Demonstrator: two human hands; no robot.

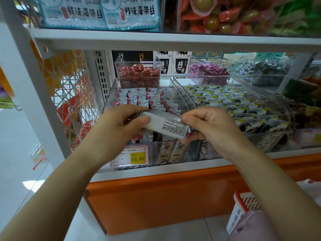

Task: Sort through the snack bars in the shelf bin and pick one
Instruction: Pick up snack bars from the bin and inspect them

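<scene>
Head view, sole entry.

Snack bar (pixel 166 125): silver wrapper, lifted clear of the stock and held at centre frame, just above the front of the shelf bin (pixel 109 99). It is roughly level, tipped slightly down to the right. The side with fine black print faces the camera, so it is probably turned that way for reading the label before choosing.

Left hand (pixel 119 126): centre-left. The thumb presses the bar's left end and the fingers curl beneath it. This is a supporting grip that steadies the bar.

Right hand (pixel 210 126): centre-right. Thumb and forefinger pinch the wrapper's right end seam. The other fingers are curled below, one fingertip showing under the bar. Holding it at both ends keeps the print flat and uncovered.

Remaining bars (pixel 153 101): stand on edge in rows behind the hands, red-and-cloud fronts forward. Packed this way, they can be flicked through one at a time.

Price tag (pixel 131 156): fixed to the bin's front wall, below the hands, reads 15.80.

Neighbouring bin (pixel 260 142): right of centre, holds packets with yellow corners, kept apart by a clear divider.

Basket (pixel 240 204): lower right, red-rimmed, near the person's side, likely where the pick will go.

Seaweed packets (pixel 104 13): upper left, on the shelf above.
</scene>
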